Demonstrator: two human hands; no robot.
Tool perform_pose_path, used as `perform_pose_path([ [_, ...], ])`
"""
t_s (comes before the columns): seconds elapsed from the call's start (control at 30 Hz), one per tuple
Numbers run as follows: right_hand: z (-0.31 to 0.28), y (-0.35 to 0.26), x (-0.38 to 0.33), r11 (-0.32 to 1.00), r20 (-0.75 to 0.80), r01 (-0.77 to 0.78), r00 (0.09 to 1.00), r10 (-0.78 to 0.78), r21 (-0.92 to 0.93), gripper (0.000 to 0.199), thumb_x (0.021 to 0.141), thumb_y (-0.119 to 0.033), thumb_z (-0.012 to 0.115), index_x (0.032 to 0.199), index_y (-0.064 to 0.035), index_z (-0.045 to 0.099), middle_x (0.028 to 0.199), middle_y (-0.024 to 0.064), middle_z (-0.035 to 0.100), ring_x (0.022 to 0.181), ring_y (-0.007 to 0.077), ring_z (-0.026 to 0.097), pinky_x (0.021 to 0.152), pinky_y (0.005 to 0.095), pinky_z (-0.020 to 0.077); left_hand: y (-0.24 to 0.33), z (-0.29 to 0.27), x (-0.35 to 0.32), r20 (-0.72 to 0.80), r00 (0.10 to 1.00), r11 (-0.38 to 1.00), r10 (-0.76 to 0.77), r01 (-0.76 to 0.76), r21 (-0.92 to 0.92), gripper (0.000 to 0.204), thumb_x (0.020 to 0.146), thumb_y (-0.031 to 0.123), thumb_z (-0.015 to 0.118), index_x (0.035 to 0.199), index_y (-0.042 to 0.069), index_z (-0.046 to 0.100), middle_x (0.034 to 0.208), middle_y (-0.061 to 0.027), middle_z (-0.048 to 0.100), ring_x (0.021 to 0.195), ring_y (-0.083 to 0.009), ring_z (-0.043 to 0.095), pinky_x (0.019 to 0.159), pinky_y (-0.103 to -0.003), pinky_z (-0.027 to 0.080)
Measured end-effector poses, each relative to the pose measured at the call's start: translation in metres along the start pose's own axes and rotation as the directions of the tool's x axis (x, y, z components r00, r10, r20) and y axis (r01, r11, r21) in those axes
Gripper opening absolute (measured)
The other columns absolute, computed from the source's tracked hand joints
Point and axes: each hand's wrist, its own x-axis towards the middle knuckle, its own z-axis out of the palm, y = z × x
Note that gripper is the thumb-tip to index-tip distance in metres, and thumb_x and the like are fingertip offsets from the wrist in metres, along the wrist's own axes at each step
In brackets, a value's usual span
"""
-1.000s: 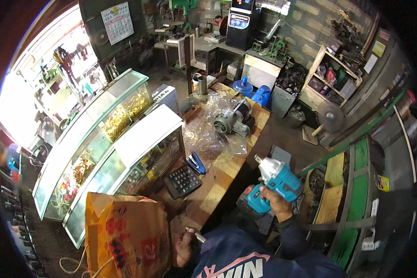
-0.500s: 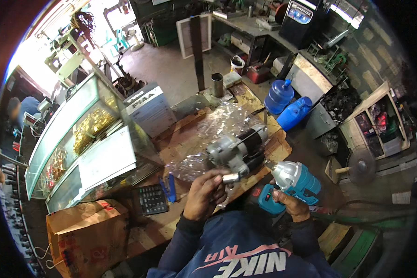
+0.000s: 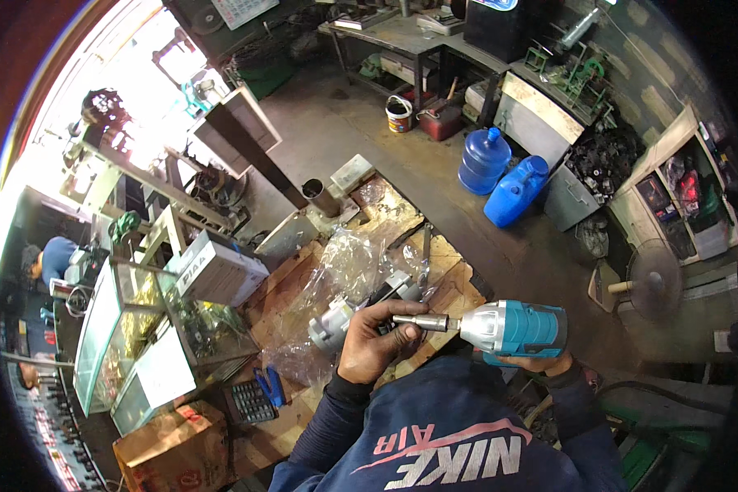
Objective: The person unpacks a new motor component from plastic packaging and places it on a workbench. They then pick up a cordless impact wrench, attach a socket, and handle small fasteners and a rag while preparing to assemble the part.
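My left hand [image 3: 367, 346] pinches a silver deep socket [image 3: 431, 321] between thumb and fingers. The socket lies level, its right end at the nose of a teal and silver impact wrench [image 3: 512, 328]. Whether it is fully seated on the drive I cannot tell. My right hand [image 3: 541, 362] is wrapped round the wrench from below, its fingers mostly hidden by the tool. Beyond my left hand, a silver and black starter motor [image 3: 330, 326] rests on crumpled clear plastic wrap [image 3: 348, 258] on the wooden bench, partly covered by that hand.
A calculator [image 3: 252, 402] and a blue stapler-like tool [image 3: 269, 385] lie on the bench's left. Beside them stand a brown paper bag [image 3: 176, 455], a glass case [image 3: 98, 353] and a white box [image 3: 217, 271]. Blue water containers [image 3: 484, 160] and a fan [image 3: 654, 279] stand on the right.
The socket has come up against the wrench's nose; before, they were apart. The wrench has swung level, pointing left. The view has shifted, and my left hand now covers part of the starter motor.
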Motion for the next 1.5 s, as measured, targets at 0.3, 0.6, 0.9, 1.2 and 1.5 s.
perform_pose_path([
  [0.3, -0.041, 0.037, 0.029, 0.96, 0.17, -0.204, 0.97, 0.173, 0.19, 0.051, 0.079, -0.02, 0.085, 0.127, -0.0131, 0.068, 0.125, 0.0108, 0.07, 0.116, 0.0279, 0.066, 0.104, 0.0421, 0.0484, -0.026, 0.012, 0.023, -0.175, 0.984, 0.993, -0.023, 0.044, 0.114, 0.031, 0.085, 0.005, 0.079, 0.116, 0.001, 0.074, 0.114, -0.0112, 0.075, 0.105, -0.0161, 0.067, 0.098, -0.032, 0.05],
  [0.6, -0.123, 0.176, 0.07, 0.925, 0.329, -0.144, 0.944, 0.021, 0.351, 0.061, 0.077, -0.016, 0.088, 0.131, -0.0045, 0.062, 0.127, 0.0142, 0.068, 0.116, 0.0271, 0.066, 0.1, 0.0401, 0.051, -0.051, 0.076, 0.112, -0.327, 0.938, 0.993, -0.112, 0.116, -0.009, 0.034, 0.091, 0.011, 0.076, 0.123, 0.002, 0.071, 0.083, 0.0033, 0.067, 0.059, -0.0025, 0.044, 0.052, -0.02, 0.035],
  [0.9, -0.179, 0.3, 0.084, 0.808, 0.489, -0.211, 0.866, -0.107, 0.55, 0.076, 0.067, -0.02, 0.092, 0.133, -0.0022, 0.057, 0.127, 0.0149, 0.066, 0.12, 0.0269, 0.063, 0.103, 0.0412, 0.048, -0.076, 0.166, 0.165, -0.538, 0.751, 0.923, -0.383, 0.285, -0.259, 0.041, 0.104, 0.039, 0.058, 0.096, 0.001, 0.07, 0.07, 0.0021, 0.06, 0.054, -0.0019, 0.043, 0.047, -0.02, 0.032],
  [1.2, -0.152, 0.342, 0.096, 0.798, 0.508, -0.079, 0.807, -0.3, 0.597, 0.084, 0.063, -0.03, 0.094, 0.133, -0.0027, 0.057, 0.129, 0.0175, 0.065, 0.123, 0.0321, 0.061, 0.105, 0.0446, 0.0451, -0.087, 0.184, 0.16, -0.682, 0.728, 0.988, -0.07, 0.147, 0.056, 0.026, 0.095, 0.017, 0.073, 0.114, -0.001, 0.072, 0.095, -0.0055, 0.072, 0.074, -0.0065, 0.058, 0.063, -0.022, 0.046],
  [1.5, -0.156, 0.326, 0.113, 0.806, 0.458, 0.038, 0.807, -0.373, 0.59, 0.068, 0.072, -0.022, 0.092, 0.129, -0.0043, 0.062, 0.125, 0.0133, 0.069, 0.12, 0.0256, 0.063, 0.107, 0.0406, 0.0464, -0.08, 0.196, 0.178, -0.686, 0.666, 0.827, 0.292, 0.184, 0.531, 0.034, 0.079, 0.003, 0.082, 0.112, 0.002, 0.074, 0.101, -0.0106, 0.075, 0.091, -0.0168, 0.07, 0.082, -0.029, 0.055],
])
